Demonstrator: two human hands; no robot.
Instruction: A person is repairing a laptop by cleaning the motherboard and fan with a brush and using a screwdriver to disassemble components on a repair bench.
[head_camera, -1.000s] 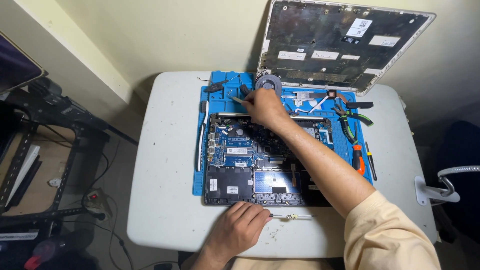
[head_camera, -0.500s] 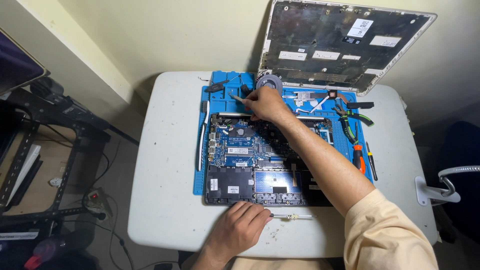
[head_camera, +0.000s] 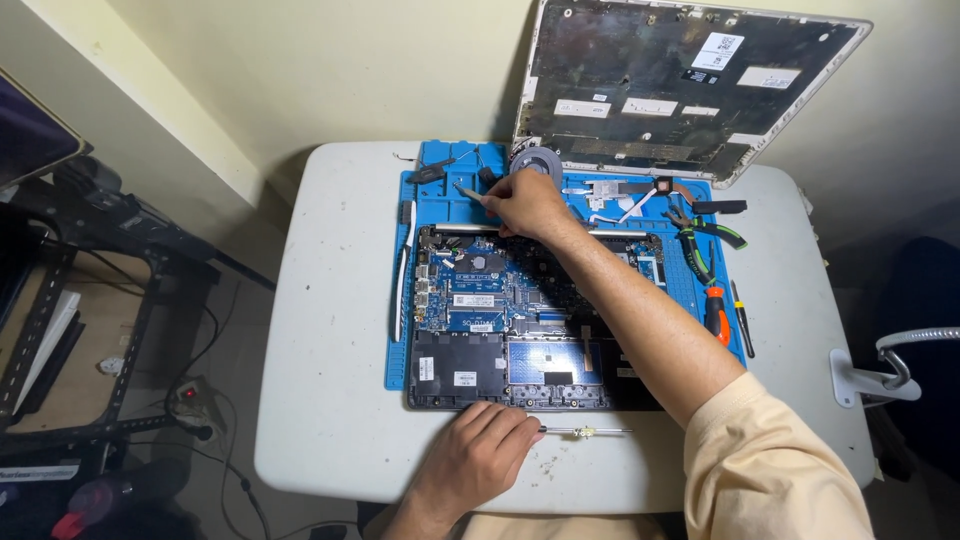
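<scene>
An opened laptop base (head_camera: 520, 320) with its blue circuit board exposed lies on a blue work mat (head_camera: 440, 205) on a white table (head_camera: 330, 330). My right hand (head_camera: 520, 203) reaches across the laptop to the mat's far edge and pinches a small dark part with a thin metal piece sticking out toward the left. My left hand (head_camera: 480, 450) rests on the table at the laptop's near edge, fingers curled over the end of a thin screwdriver (head_camera: 585, 431) lying on the table.
The laptop's removed cover (head_camera: 690, 85) leans against the wall behind. A round fan (head_camera: 535, 160) and loose parts lie at the mat's far edge. Green-handled pliers (head_camera: 705, 240) and an orange-handled screwdriver (head_camera: 716, 310) lie at right. A dark rack (head_camera: 60, 330) stands left.
My right hand has shifted slightly left and farther along the mat's far edge. My left hand has stayed on the screwdriver.
</scene>
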